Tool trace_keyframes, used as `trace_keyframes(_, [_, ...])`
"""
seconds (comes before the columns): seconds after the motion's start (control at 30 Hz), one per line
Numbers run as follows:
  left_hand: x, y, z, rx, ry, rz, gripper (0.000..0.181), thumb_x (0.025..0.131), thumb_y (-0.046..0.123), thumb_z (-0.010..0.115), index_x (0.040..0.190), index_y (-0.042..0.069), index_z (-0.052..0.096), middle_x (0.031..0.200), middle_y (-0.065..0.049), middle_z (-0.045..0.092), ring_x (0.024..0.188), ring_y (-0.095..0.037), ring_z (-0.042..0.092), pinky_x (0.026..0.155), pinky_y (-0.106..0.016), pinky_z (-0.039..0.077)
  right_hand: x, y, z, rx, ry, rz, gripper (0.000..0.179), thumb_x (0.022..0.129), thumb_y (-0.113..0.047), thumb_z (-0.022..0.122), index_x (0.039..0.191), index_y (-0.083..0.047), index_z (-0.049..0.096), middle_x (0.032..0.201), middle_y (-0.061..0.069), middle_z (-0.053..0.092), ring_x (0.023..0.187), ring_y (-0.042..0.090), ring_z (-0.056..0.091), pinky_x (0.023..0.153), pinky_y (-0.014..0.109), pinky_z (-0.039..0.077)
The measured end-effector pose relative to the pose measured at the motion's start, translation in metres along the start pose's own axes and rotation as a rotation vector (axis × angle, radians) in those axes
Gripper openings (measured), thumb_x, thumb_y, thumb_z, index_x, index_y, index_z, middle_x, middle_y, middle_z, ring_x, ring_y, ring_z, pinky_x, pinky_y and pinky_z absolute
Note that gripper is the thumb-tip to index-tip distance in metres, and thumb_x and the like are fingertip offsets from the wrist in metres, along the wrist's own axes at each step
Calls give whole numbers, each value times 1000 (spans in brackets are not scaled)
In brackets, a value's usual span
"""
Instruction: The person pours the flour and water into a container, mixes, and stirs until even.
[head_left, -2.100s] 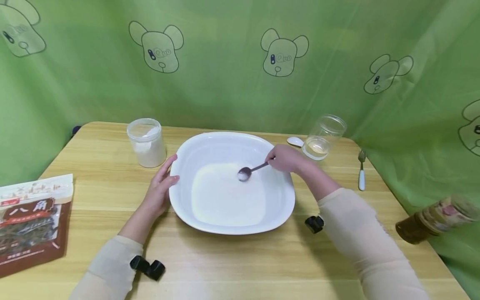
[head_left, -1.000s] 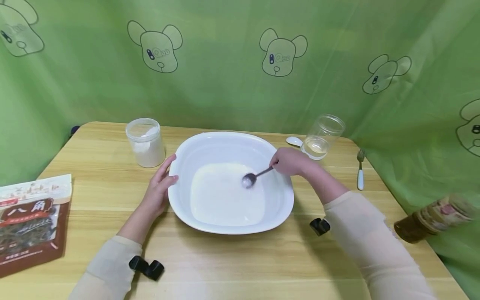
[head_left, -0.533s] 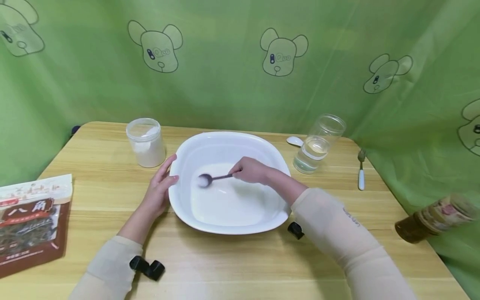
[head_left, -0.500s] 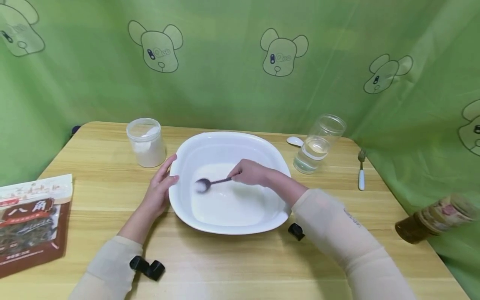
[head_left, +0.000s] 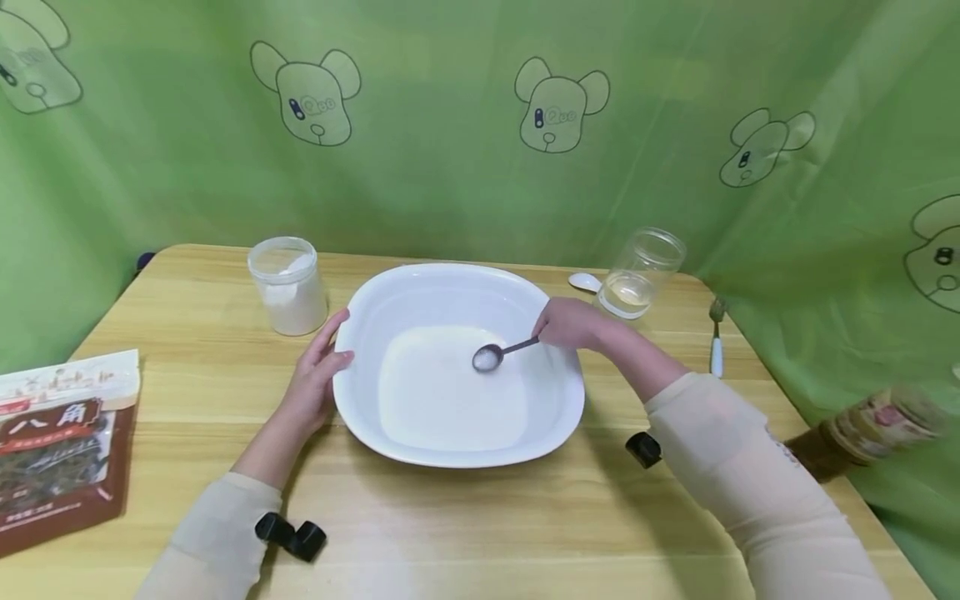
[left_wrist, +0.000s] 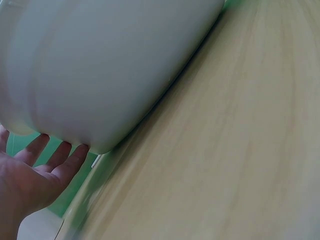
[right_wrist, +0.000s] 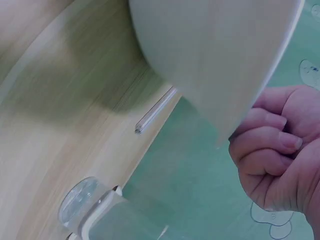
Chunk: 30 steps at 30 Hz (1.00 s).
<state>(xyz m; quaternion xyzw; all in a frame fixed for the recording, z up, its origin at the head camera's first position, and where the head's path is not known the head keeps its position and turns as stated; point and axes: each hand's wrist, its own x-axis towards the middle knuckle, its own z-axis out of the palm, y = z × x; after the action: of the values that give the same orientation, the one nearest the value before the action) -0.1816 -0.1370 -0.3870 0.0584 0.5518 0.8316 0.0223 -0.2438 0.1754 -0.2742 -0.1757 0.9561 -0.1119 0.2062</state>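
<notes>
In the head view, a white oval basin (head_left: 453, 454) with white contents sits mid-table. My right hand (head_left: 567, 323) is over its right side, pinching the handle of a dark spoon (head_left: 517, 345). The spoon's bowl, over the middle of the basin, carries white grains. In the right wrist view the fingers of that hand (right_wrist: 280, 150) are curled, with the spoon hidden behind the basin wall (right_wrist: 210, 50). My left hand (head_left: 313, 379) touches the basin's left side at the rim. Its extended fingers (left_wrist: 60, 160) rest their tips against the outer wall in the left wrist view.
Left of the basin stands a clear jar (head_left: 288, 287) of white powder. A star anise bag (head_left: 60, 467) lies at far left. Behind right are a glass (head_left: 637, 279) with clear liquid and a white spoon (head_left: 585, 282). A fork (head_left: 717, 337) and a brown jar (head_left: 862, 433) are at right.
About half a second ago the spoon was at the basin's left part; my right hand has brought it back rightward to the middle. The left hand stays in place.
</notes>
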Motion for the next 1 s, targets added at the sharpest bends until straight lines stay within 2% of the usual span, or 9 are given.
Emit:
trace_keyframes(0.23, [-1,-1,-2,-3,-7,11,59,81,1,43,136,16,28,127,-14,33,94,-18,51,71,-29,50,23,-14,11,-1,92,18,30,78,-5,44,100,-2,65,98,11,61,84,22,53,71,32,44])
trace_keyframes(0.33, [-1,-1,-2,-5,-8,17,58,81,1,43,135,16,29,126,-14,33,95,-19,50,72,-30,50,36,-28,24,75,91,-21,29,78,-5,46,100,-4,65,97,9,61,80,18,52,68,27,43])
trace_keyframes(0.43, [0,-2,-2,-15,-16,22,58,80,1,43,135,15,29,126,-15,33,95,-20,51,73,-31,50,41,-41,35,232,27,-44,27,78,-4,49,100,-3,65,78,6,61,61,12,47,53,21,39])
trace_keyframes(0.57, [0,-2,-1,-24,-22,24,59,80,1,43,135,14,29,127,-16,33,95,-20,51,73,-31,49,30,-50,43,380,-137,-54,26,79,-4,50,100,-4,65,50,0,41,42,8,30,38,17,24])
trace_keyframes(0.6, [0,-2,-1,-27,-20,22,59,79,1,43,135,14,29,127,-16,33,95,-20,51,73,-31,50,25,-50,44,379,-178,-64,25,79,-4,50,100,-4,65,47,-2,36,41,7,28,37,16,21])
trace_keyframes(0.7, [0,-2,0,-22,-18,16,58,80,1,43,135,15,29,127,-16,32,97,-21,50,73,-31,49,8,-45,41,316,-267,-113,23,78,-4,51,96,-5,66,47,-3,38,42,6,29,37,16,22])
trace_keyframes(0.8, [0,-1,0,-15,-15,5,58,81,1,43,135,16,29,127,-14,33,97,-22,49,74,-32,49,-9,-32,33,200,-295,-172,23,75,-3,52,91,-6,68,52,-3,46,47,7,35,42,17,30])
trace_keyframes(0.9, [0,-1,0,-4,-7,2,57,81,1,42,135,17,29,126,-13,34,97,-21,49,73,-32,49,-22,-17,19,92,-261,-195,23,72,0,50,85,-5,69,60,-1,54,52,9,41,49,20,37])
trace_keyframes(1.0, [0,0,-1,-2,-2,6,58,81,2,43,135,17,30,125,-12,35,96,-20,50,73,-31,50,-27,-5,5,23,-184,-175,24,70,1,48,82,-4,69,67,1,59,57,12,45,54,23,40])
